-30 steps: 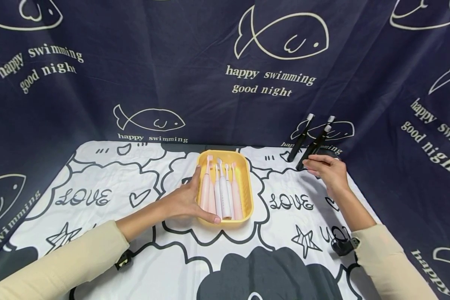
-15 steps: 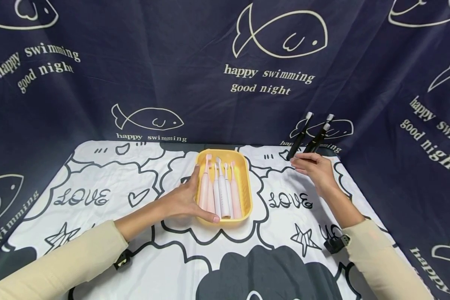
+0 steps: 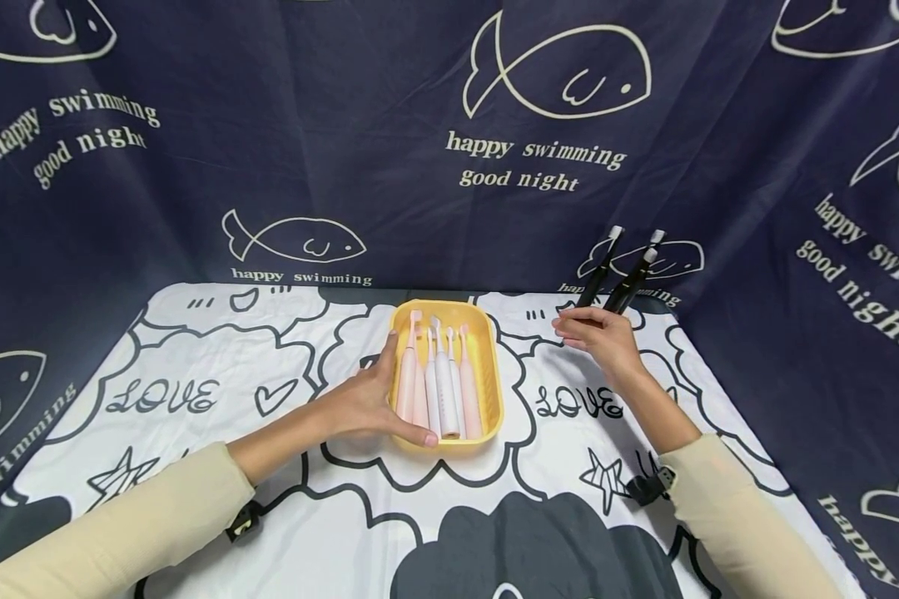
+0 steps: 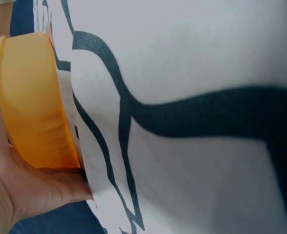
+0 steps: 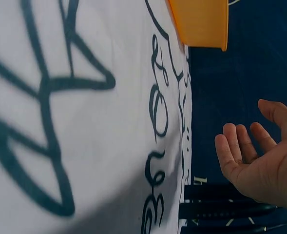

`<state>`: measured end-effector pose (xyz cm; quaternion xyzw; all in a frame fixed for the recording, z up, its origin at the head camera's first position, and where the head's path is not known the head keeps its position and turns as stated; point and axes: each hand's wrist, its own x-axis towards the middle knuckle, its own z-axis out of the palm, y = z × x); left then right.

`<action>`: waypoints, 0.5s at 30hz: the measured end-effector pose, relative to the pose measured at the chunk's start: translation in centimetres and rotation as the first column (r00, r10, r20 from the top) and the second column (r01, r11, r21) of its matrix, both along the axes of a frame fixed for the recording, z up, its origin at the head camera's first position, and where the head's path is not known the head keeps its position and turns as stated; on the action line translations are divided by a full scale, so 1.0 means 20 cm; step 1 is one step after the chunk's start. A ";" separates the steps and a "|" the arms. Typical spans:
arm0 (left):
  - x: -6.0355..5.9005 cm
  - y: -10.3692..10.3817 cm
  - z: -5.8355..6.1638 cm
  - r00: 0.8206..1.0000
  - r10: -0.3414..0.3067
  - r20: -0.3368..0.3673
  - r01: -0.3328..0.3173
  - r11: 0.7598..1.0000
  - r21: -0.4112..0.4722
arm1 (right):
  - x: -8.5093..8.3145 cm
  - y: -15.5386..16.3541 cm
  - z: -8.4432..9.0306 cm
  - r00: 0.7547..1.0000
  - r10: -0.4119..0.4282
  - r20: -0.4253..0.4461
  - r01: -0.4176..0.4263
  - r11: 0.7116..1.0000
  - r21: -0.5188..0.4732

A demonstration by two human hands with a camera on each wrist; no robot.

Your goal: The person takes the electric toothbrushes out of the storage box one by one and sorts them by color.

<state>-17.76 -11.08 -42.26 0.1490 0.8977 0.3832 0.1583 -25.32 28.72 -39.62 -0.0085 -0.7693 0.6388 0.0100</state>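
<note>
Three black toothbrushes [image 3: 620, 274] stand leaning against the dark curtain [image 3: 419, 125], to the right of the yellow tray [image 3: 487, 349] and behind it. The right hand [image 3: 599, 337] hovers just in front of their bases with fingers relaxed and a little spread, and it holds nothing. The left hand [image 3: 367, 399] holds the tray's left side, thumb curled around the near corner, probably to keep it steady. Five pink and white toothbrushes [image 3: 438, 383] lie inside the tray, side by side, heads pointing away from the person.
</note>
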 end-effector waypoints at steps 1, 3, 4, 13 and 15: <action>0.00 0.00 0.00 1.000 -0.001 0.001 0.001 1.000 0.002 | 0.00 -0.01 0.00 1.000 0.006 -0.001 -0.006 1.000 0.006; 0.00 0.00 0.00 1.000 -0.002 -0.002 0.002 1.000 0.000 | 0.00 -0.04 -0.01 1.000 0.014 0.002 -0.014 1.000 0.013; 0.00 0.00 0.00 1.000 -0.002 -0.005 0.002 1.000 -0.001 | 0.00 -0.05 -0.01 1.000 0.018 0.004 -0.018 1.000 0.016; 0.00 0.00 0.00 1.000 -0.005 -0.011 0.005 1.000 0.002 | 0.00 -0.14 -0.03 0.999 0.047 0.014 -0.047 0.999 -0.010; 0.00 0.00 0.00 1.000 -0.002 -0.010 0.002 1.000 -0.002 | 0.00 -0.15 -0.03 0.998 0.057 0.017 -0.057 0.998 0.012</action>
